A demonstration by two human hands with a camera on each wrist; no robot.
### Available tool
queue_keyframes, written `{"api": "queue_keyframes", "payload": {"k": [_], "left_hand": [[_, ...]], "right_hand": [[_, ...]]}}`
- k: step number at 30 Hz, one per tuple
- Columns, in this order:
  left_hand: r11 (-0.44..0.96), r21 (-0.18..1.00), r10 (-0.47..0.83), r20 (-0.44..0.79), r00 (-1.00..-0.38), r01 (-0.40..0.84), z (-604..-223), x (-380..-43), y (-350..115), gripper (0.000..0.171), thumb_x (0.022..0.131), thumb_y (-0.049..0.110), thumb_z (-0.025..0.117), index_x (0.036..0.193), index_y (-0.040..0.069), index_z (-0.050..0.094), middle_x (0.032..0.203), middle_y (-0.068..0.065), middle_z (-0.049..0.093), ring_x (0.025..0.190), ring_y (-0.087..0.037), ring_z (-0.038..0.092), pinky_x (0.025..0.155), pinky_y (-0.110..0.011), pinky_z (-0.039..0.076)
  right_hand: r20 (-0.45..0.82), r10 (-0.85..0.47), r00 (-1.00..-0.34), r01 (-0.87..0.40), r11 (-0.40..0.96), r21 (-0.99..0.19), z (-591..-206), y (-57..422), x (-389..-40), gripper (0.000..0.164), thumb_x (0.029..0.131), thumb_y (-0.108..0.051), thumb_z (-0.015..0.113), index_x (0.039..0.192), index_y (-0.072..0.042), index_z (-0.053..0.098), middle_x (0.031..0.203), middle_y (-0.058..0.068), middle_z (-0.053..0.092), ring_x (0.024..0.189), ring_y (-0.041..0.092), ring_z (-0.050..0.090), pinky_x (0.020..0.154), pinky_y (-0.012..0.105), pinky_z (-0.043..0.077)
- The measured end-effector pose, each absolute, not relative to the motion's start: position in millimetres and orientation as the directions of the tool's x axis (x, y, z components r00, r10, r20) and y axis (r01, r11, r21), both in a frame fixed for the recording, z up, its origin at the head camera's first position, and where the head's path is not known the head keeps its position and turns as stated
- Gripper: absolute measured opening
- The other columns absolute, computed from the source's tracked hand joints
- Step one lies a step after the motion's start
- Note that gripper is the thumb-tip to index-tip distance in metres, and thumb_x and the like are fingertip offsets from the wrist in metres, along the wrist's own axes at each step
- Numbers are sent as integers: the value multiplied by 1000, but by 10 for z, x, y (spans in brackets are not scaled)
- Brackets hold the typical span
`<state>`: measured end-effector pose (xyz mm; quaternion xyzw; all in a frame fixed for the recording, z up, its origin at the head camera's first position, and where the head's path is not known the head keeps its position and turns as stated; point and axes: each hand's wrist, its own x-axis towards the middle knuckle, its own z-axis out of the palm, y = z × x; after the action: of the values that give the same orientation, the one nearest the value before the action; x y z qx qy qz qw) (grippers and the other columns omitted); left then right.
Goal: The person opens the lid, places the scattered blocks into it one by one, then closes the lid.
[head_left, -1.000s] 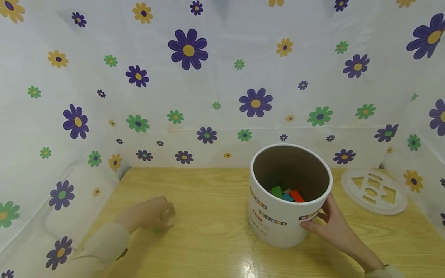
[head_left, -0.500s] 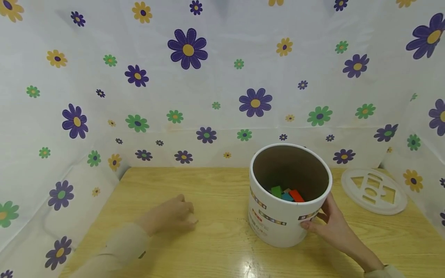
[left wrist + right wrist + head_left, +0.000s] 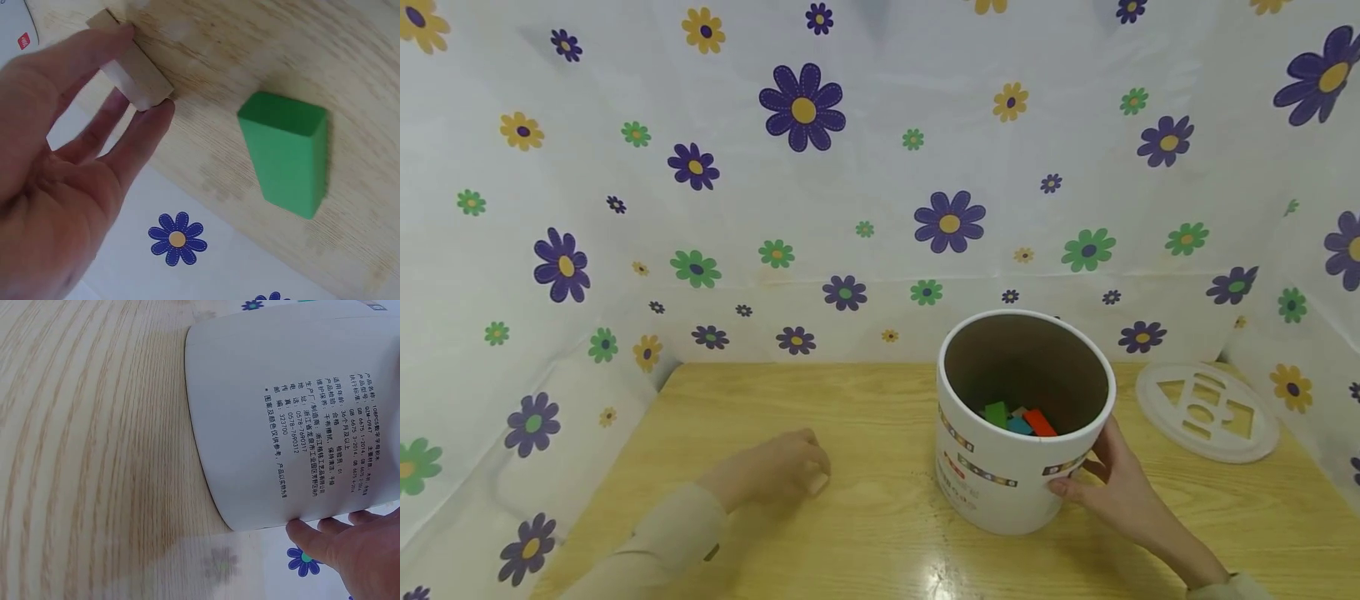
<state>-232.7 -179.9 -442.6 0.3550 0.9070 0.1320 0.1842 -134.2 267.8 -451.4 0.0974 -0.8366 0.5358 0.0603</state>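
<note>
My left hand [image 3: 767, 471] is low over the table at left of centre. It pinches a small plain wooden block [image 3: 140, 74] between thumb and fingertips, best seen in the left wrist view. Beside it a green block [image 3: 284, 153] stands on the table; in the head view my hand and arm hide it. My right hand [image 3: 1116, 492] grips the right side of a white round bucket [image 3: 992, 504], thumb in front and fingers behind. Inside the upright, uncovered bucket lie a green block [image 3: 996, 414], a blue block [image 3: 1019, 426] and a red block [image 3: 1040, 422].
A translucent round lid [image 3: 1206, 442] with shaped cutouts lies on the wooden table [image 3: 880, 417] to the right of the bucket. White flower-printed cloth [image 3: 865, 167] walls in the table at the back and both sides. Printed text covers the bucket's side [image 3: 244, 425].
My left hand has moved right across the table, and the wooden block now shows at its fingertips. The bit of green seen under it earlier is hidden. My right hand stays on the bucket.
</note>
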Motion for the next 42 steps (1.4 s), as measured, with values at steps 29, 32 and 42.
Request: {"api": "queue_keyframes", "payload": {"k": [29,32,42], "left_hand": [[601,217,770,102,-630,769,-4219,-2325,-1648,42,94,3,70,135,3,62,120,-10,70,105,-21,69,94,-34,60],[596,225,771,109,-628,771,-4186,-2347,-1652,41,93,2,70,134,6,63,125,-10,70,112,-24,69,98,-38,59],[617,208,762,83,-642,759,-4000,-2377,-1652,39,90,1,74,127,12,70,117,-8,71,99,-20,71,87,-30,62]], "right_hand": [[208,-98,-973,-230,416,-880,-4522,2687,-1341,100,85,-8,81,162,-20,18,152,17,45,120,-11,49,91,18,53],[209,-97,-973,-231,414,-881,-4525,2685,-1342,100,85,-8,81,162,-19,18,152,17,44,120,-11,49,91,18,53],[194,-101,-976,-219,407,-887,-4511,2675,-1334,101,87,-9,80,163,-22,16,154,17,42,118,-14,48,91,18,53]]}}
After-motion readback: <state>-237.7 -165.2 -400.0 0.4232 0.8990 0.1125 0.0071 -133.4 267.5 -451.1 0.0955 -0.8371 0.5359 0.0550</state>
